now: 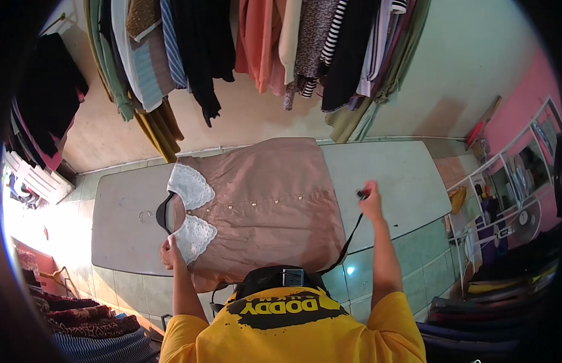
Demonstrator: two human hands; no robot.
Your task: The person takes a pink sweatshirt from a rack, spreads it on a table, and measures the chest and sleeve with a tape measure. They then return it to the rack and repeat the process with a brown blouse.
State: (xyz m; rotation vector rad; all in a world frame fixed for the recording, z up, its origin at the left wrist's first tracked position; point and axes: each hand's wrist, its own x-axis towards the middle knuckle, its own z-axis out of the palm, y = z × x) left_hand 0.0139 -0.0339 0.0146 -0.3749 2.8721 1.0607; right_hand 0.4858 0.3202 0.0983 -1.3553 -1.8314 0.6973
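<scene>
A brown garment (269, 212) with a white lace collar (192, 186) and a row of buttons lies across the table, its collar towards the left. A black hanger (163, 213) with a metal hook sits inside the neck opening. My left hand (168, 253) is closed on the garment's shoulder, at the lower edge of the collar. Right of the hem, over the bare tabletop, my right hand (370, 199) is closed round the end of a black strap (353, 233), which runs down towards my waist.
Clothes (262, 42) hang along the wall behind the table (390, 163). More garments hang at the far left (48, 91). Folded cloth piles (99, 330) are at the lower left, others at the lower right. A white metal rack (505, 163) and a fan (526, 221) stand right.
</scene>
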